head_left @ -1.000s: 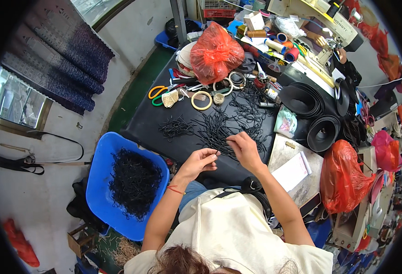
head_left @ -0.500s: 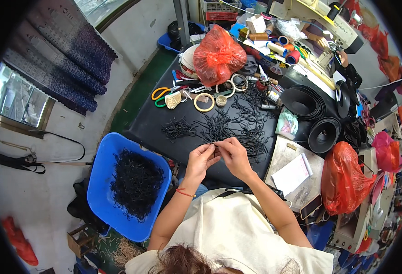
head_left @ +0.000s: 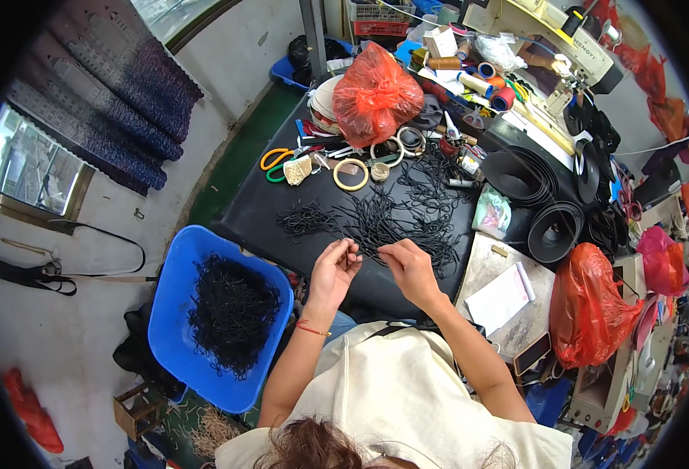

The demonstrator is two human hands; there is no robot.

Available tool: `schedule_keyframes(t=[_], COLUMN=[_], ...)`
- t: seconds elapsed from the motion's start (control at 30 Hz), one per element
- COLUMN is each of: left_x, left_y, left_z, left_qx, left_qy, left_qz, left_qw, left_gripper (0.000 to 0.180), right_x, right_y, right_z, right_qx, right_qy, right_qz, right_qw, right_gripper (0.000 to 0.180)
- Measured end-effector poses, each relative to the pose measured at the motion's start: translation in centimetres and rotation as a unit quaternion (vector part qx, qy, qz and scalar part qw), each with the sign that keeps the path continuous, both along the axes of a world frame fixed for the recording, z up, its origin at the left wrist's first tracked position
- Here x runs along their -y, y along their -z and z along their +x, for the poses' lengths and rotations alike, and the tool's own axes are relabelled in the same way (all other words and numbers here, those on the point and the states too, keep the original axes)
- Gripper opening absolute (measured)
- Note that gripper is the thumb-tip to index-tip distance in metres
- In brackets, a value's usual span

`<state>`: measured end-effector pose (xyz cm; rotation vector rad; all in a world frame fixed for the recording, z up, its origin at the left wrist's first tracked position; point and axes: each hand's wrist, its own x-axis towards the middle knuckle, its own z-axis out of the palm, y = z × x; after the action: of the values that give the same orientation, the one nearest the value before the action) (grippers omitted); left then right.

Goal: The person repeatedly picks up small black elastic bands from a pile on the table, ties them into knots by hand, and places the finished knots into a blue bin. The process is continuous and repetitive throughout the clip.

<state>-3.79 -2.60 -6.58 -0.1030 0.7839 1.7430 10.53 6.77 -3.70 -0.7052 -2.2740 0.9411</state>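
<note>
Close to the table's near edge, my left hand (head_left: 332, 275) and my right hand (head_left: 412, 270) are raised a little apart, their fingers pinched. A thin black cord (head_left: 369, 256) runs between the two sets of fingertips; its ends are hidden in them. Just beyond my hands spreads a tangled heap of short black cords (head_left: 395, 220). Left of it lies a smaller bunch of black cords (head_left: 307, 219). More black cords (head_left: 235, 313) fill the bottom of a blue plastic tub (head_left: 167, 332) by my left arm.
The black tabletop (head_left: 254, 211) also bears scissors (head_left: 274, 160), tape rolls (head_left: 351, 174) and a red plastic bag (head_left: 377, 94). Rolled black strips (head_left: 520, 176), a notepad (head_left: 501, 298) and a phone (head_left: 532, 354) lie at right. A sewing machine (head_left: 571, 47) stands at far right.
My hands have drawn apart from fingertips together, the left moving left and the right slightly right. A stretch of black cord now shows between them.
</note>
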Motion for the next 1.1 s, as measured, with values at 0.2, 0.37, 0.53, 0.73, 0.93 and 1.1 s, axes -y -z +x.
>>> schedule_keyframes(t=[0.2,0.37,0.53,0.73,0.93,1.1], left_x=[0.6,1.0,1.8,1.7,1.4,1.4], left_y=[-1.6,-1.9,-2.1,-3.4,-2.4,-1.0], left_z=[0.1,0.0,-0.8,0.2,0.2,0.2], left_qx=[-0.175,-0.227,-0.659,-0.337,-0.219,-0.331], left_qy=[0.161,0.185,0.209,0.206,0.148,0.102], left_qz=[-0.069,-0.058,-0.109,0.007,0.003,-0.041], left_qw=[0.969,0.954,0.715,0.919,0.964,0.937], left_gripper=[0.017,0.016,0.017,0.024,0.029,0.022], right_x=[0.4,0.5,-1.1,-2.7,0.9,2.5], right_y=[-1.3,-1.0,-3.9,-1.3,-0.9,-2.9], right_z=[-1.1,-0.8,0.6,-0.2,-0.2,0.1], right_qx=[0.007,-0.01,0.048,0.016,0.022,0.051], right_qy=[-0.036,-0.033,-0.124,-0.052,-0.04,-0.038], right_qz=[0.066,0.04,0.145,-0.077,-0.161,-0.232], right_qw=[0.997,0.999,0.981,0.996,0.986,0.971], right_gripper=[0.011,0.012,0.014,0.009,0.01,0.018])
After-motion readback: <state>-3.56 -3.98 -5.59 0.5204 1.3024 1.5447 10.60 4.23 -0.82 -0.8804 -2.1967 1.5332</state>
